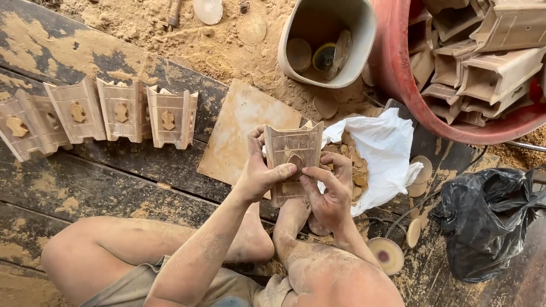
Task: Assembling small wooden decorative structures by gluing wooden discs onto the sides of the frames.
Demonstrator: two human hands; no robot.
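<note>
Wooden box piece (293,162): held upright over the lap, above the dusty plank floor (114,176). Left hand (259,173) and right hand (330,193) both clenched on it, thumbs at the front inlay. Judged light, stiff; grip at side edges. Nearby: finished pieces row (122,111), white bag of chips (381,153), red basin (398,68), black bag (483,222).

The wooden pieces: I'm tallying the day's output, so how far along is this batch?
Done: four wooden pieces stand in a row on the planks, each with a small inlay in its face. In hand: the left hand grips another piece while the right hand presses at its centre. Left: the red tub holds a heap of similar pieces, too many to count, and the white bag still holds small chips.
</note>
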